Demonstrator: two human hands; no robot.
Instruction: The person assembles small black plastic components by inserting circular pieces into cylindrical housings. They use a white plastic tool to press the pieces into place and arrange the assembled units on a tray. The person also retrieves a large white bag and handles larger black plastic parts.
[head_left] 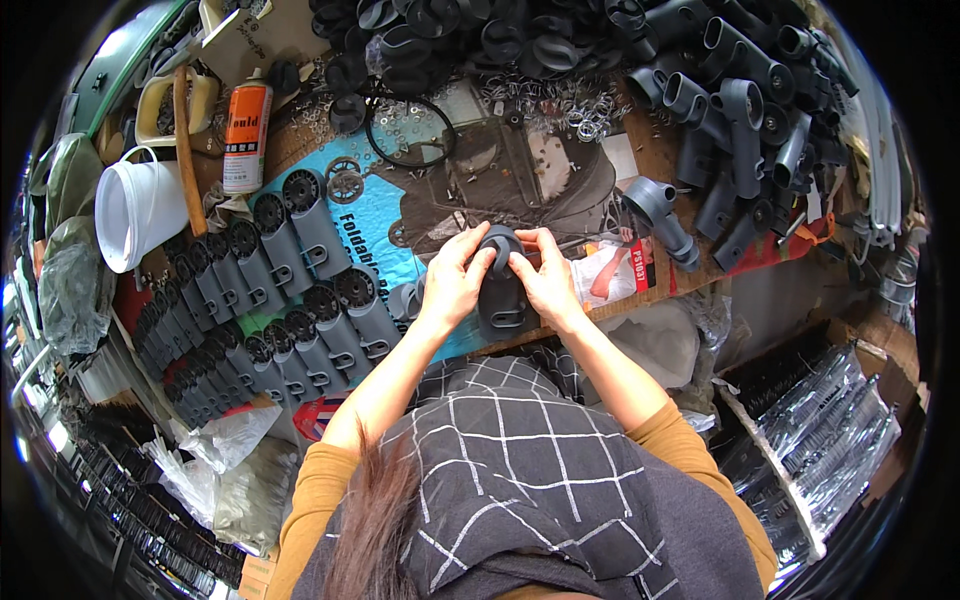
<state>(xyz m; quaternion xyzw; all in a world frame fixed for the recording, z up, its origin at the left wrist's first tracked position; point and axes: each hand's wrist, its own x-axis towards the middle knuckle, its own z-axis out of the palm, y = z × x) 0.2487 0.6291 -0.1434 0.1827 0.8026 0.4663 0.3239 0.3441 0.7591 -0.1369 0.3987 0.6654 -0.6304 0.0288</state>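
Observation:
Between both hands, at the near edge of the workbench, is a dark grey plastic housing (502,303) with a rounded top end. My left hand (455,283) grips it from the left side, thumb against the upper part. From the other side my right hand (547,283) closes on it, its thumb also near the rounded end. Fingers hide part of the housing's sides. Just right of my hands lies a loose grey plastic joint piece (660,215) with a tube-like end. Beside my left wrist sits another small grey part (404,300).
Rows of similar grey housings (320,235) stand at left. Behind them are an orange-and-white spray can (246,140), a wooden handle (188,150) and a white bucket (140,212). A black ring (410,163), metal springs (590,112), black curved parts (505,40) and grey tubular parts (740,120) lie across the back.

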